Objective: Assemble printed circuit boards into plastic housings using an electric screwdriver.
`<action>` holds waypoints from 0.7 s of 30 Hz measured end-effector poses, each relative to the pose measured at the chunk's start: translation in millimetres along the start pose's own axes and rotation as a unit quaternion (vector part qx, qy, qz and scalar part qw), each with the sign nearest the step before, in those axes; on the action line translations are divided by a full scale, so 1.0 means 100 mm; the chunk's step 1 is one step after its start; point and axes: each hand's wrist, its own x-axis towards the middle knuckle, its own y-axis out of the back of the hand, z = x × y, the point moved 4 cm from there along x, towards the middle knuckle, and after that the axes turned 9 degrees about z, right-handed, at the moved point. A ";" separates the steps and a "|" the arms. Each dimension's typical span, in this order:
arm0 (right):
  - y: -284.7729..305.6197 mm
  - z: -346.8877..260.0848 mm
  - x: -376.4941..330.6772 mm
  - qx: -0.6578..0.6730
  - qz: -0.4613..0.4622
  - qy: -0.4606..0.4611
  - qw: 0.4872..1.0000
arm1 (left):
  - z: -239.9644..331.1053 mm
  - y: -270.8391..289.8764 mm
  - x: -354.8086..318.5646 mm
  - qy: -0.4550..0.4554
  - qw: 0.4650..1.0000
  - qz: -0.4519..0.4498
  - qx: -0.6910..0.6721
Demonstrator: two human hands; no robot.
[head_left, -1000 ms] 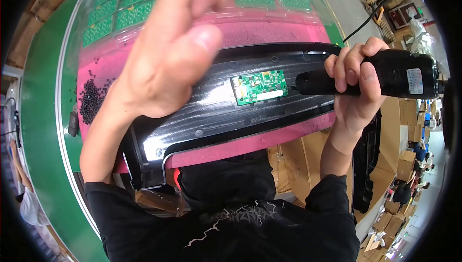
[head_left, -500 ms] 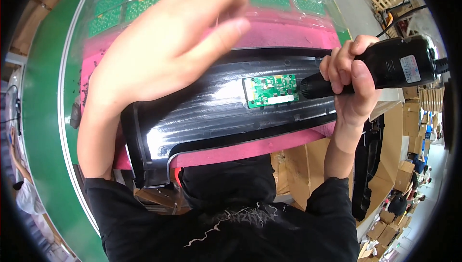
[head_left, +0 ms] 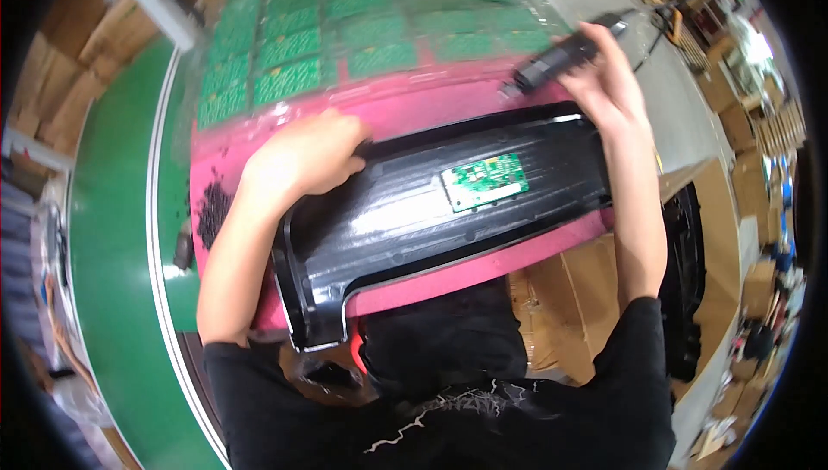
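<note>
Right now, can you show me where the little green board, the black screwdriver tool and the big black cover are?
small green circuit board (head_left: 485,182), head view, its middle.
electric screwdriver (head_left: 556,60), head view, its black barrel.
black plastic cover (head_left: 397,220), head view, its glossy middle.

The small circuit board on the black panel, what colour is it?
Green, with pale connectors; the circuit board shows clearly in the head view.

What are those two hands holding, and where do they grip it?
The right hand grips a black electric screwdriver around its body. The left hand rests on the black plastic housing's upper edge.
</note>
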 end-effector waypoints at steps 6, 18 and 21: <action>0.15 -0.01 -0.07 -0.025 -0.140 0.031 0.989 | 0.05 -0.08 0.09 -0.105 0.990 0.048 -0.083; 2.65 -2.47 -0.35 -0.548 0.328 0.579 0.507 | -0.17 0.45 -1.10 0.043 0.976 0.207 -0.055; 3.81 -2.60 -0.37 -0.691 0.287 0.354 0.562 | 0.08 0.55 -1.51 -0.010 0.916 0.400 0.039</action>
